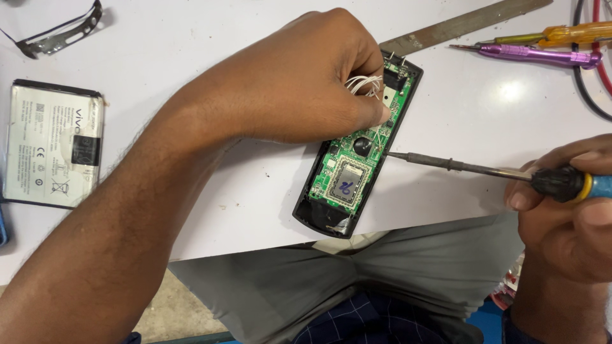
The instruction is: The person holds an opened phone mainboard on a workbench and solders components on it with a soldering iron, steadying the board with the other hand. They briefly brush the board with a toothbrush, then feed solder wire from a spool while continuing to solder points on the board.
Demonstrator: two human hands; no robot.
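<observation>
At the tabletop's (255,210) middle lies a black case (319,220) holding a green circuit board (347,172). Left hand (287,83) fingers pinch white wires (364,84) at its 12 o'clock end. Right hand (567,210), at 3 o'clock, grips a soldering iron (484,169), tip touching the board's edge. A battery (51,143) lies at 9 o'clock.

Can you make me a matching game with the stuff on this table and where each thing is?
Things:
1. soldering iron
2. flat battery
3. purple screwdriver
4. green circuit board

Places:
A. under the left hand
B. far left of the table
C. in the right hand
D. top right, beside a yellow tool

Pairs: 1-C, 2-B, 3-D, 4-A
</observation>
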